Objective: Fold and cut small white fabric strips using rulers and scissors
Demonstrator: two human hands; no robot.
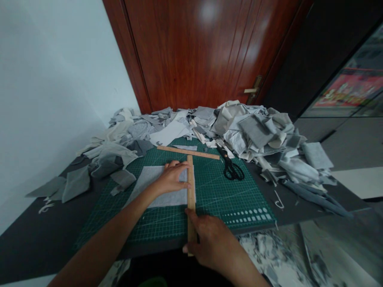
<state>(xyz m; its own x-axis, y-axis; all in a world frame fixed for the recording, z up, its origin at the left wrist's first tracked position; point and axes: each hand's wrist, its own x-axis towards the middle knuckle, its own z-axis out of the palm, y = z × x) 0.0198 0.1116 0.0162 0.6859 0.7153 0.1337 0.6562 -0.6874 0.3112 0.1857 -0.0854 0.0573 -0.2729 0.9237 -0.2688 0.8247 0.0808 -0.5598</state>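
Observation:
A light grey piece of cloth (151, 181) lies flat on a green cutting mat (212, 199). Along its right edge runs a wooden ruler (190, 199), pointing away from me. My left hand (173, 177) rests on the cloth, thumb and fingers apart, fingertips touching the ruler's left side. The near end of that ruler, which reaches past the mat's front edge, is gripped in my right hand (209, 237). A second wooden ruler (188, 152) lies crosswise beyond the cloth. Black-handled scissors (230, 165) lie on the mat to the right.
A big heap of grey and cream fabric scraps (254, 129) covers the table's back right. More scraps (110, 155) are piled at the left and back. A wooden door (194, 56) stands behind the table. Scraps also litter the floor (269, 255) at lower right.

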